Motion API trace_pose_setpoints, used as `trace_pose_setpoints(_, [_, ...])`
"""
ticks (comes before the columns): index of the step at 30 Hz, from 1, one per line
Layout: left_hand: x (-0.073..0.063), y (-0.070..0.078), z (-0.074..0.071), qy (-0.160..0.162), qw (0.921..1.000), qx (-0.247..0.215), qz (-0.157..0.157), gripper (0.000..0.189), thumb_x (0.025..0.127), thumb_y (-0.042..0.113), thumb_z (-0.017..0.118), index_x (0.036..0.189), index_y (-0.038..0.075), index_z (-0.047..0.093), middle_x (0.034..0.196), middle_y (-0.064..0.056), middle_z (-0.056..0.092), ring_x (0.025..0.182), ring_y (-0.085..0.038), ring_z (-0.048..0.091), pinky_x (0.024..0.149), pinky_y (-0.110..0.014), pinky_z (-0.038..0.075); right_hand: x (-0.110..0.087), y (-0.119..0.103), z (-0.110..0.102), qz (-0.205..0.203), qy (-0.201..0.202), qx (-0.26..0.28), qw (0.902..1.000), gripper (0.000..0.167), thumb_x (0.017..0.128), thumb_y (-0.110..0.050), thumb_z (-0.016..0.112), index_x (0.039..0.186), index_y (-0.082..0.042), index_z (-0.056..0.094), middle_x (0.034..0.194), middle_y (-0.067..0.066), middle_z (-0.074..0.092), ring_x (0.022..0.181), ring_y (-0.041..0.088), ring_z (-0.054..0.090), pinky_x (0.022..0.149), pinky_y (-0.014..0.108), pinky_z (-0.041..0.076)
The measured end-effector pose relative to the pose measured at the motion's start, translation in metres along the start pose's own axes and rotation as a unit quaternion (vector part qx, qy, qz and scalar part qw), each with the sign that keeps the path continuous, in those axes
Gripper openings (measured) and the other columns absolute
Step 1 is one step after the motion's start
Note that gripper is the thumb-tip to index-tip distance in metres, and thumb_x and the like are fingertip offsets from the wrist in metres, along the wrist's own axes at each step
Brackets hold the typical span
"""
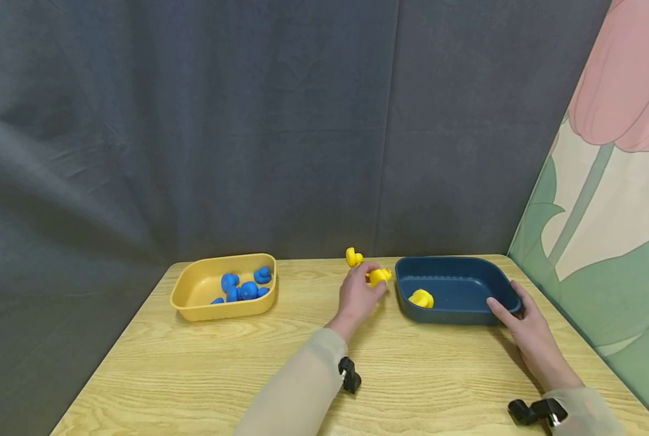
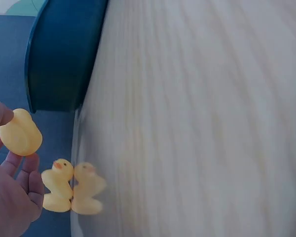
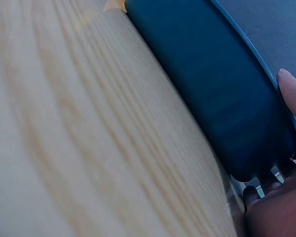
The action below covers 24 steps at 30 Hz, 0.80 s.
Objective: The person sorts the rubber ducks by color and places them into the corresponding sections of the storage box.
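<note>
My left hand [image 1: 356, 297] pinches a yellow toy duck [image 1: 379, 277] between thumb and fingers, just left of the dark blue tray [image 1: 444, 316]. In the left wrist view the held duck [image 2: 20, 137] appears clear of the tabletop. A second yellow duck [image 1: 353, 257] stands beyond that hand at the table's far edge. One more yellow duck [image 1: 421, 298] lies inside the blue tray, at its front left. My right hand [image 1: 534, 339] grips the tray's right end; the thumb [image 3: 291, 91] is at the rim and the fingers are against the outer wall.
To the left, a yellow tray [image 1: 215, 312] contains several blue toy ducks [image 1: 248, 290]. Both trays stand on a wooden table [image 1: 324, 375]. A dark grey curtain [image 1: 281, 133] hangs behind the far edge, and a flower-patterned panel [image 1: 613, 254] borders the right side.
</note>
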<state>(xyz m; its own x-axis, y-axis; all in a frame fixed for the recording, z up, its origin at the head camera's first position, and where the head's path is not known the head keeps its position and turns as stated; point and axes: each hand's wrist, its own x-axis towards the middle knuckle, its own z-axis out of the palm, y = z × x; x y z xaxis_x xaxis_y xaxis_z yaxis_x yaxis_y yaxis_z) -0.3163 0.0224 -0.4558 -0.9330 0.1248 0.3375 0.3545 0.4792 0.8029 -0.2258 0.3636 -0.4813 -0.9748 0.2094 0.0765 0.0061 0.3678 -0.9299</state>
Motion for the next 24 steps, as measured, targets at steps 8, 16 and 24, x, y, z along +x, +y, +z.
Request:
trace_pose_setpoints(8, [0.002,0.013,0.008,0.007,0.9993,-0.024,0.028,0.035,0.099,0.016,0.08,0.134,0.011,0.073,0.127,-0.004,0.072,0.114,-0.031,0.071,0.097,-0.037,0.056,0.0,0.001,0.0,0.001,-0.002,-0.004,1.0,0.096,0.115,-0.044,0.059,0.177,-0.015,-0.008,0.182,0.017,-0.013,0.166,0.048,-0.004,0.111,0.002,0.014])
trace_pose_setpoints(16, [-0.002,0.03,0.014,-0.008,0.9989,-0.044,0.014,0.038,0.103,0.021,0.079,0.139,0.013,0.071,0.132,0.001,0.071,0.118,-0.026,0.069,0.1,-0.034,0.056,-0.001,0.0,0.0,-0.001,-0.003,-0.001,1.0,0.097,0.114,-0.044,0.06,0.177,-0.014,-0.008,0.182,0.018,-0.013,0.165,0.049,-0.004,0.105,-0.002,0.016])
trace_pose_setpoints(24, [0.0,0.033,0.024,-0.032,0.9981,-0.053,-0.002,0.042,0.106,0.021,0.077,0.146,0.018,0.067,0.14,0.003,0.068,0.126,-0.025,0.067,0.099,-0.025,0.058,-0.001,0.0,-0.001,0.0,-0.002,-0.002,1.0,0.097,0.114,-0.044,0.06,0.177,-0.015,-0.008,0.182,0.017,-0.013,0.165,0.05,-0.003,0.094,-0.006,0.019])
